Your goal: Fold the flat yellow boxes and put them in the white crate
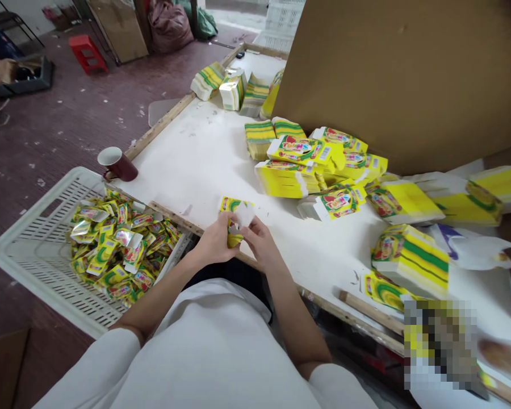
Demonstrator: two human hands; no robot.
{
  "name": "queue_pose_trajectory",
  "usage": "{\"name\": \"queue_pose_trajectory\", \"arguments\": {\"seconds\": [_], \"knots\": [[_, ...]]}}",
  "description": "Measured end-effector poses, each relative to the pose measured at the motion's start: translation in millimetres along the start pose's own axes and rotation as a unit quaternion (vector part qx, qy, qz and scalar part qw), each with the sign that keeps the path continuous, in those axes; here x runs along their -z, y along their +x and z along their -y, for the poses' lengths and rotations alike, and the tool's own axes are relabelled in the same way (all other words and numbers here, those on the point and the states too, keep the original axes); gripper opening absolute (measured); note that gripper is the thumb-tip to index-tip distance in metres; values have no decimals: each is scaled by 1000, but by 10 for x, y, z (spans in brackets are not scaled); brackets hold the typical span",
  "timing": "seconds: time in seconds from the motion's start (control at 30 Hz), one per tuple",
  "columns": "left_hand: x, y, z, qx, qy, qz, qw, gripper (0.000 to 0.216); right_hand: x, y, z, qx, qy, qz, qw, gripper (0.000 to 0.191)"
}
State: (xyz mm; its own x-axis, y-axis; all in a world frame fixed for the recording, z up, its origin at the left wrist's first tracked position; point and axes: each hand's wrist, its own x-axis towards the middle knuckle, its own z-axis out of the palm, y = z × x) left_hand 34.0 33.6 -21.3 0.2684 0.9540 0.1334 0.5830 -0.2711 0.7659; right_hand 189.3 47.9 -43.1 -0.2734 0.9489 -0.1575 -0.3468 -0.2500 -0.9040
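Note:
Both my hands meet at the near edge of the white table (196, 159), gripping one small yellow and green printed carton (235, 211). My left hand (215, 241) curls around its lower left side. My right hand (259, 243) pinches its right side, near a white flap that stands up. The carton looks partly folded; its lower half is hidden by my fingers.
A white slatted crate (34, 244) at my left holds several folded yellow cartons (119, 244). A dark red mug (118, 165) stands at the table's left edge. Stacks of flat cartons (306, 170) lie across the table, below a big brown cardboard sheet (409, 79).

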Motion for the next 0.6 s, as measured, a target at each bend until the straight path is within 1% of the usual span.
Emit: {"name": "queue_pose_trajectory", "arguments": {"seconds": [0.03,0.1,0.17,0.2,0.33,0.4,0.53,0.6], "knots": [[-7,-5,5,2,11,4,1000,54,-13,10,13,5,-22,1,1000,38],[-18,-8,22,13,43,2,999,55,-31,26,24,12,-47,-27,998,37],[-24,-5,40,27,68,-3,997,56,-40,32,15,16,-50,-62,997,38],[-26,-1,45,29,75,-1,997,56,-41,32,7,15,-48,-68,996,39],[-33,29,43,5,93,51,994,56,-17,45,-15,7,-45,-38,998,37],[-30,53,42,-1,104,75,992,57,18,63,-29,1,-33,-37,999,40],[-21,105,67,3,107,93,990,61,108,93,-102,-36,18,-36,999,52],[-27,128,82,-2,108,97,989,61,136,105,-158,-42,23,-33,998,55]]}}
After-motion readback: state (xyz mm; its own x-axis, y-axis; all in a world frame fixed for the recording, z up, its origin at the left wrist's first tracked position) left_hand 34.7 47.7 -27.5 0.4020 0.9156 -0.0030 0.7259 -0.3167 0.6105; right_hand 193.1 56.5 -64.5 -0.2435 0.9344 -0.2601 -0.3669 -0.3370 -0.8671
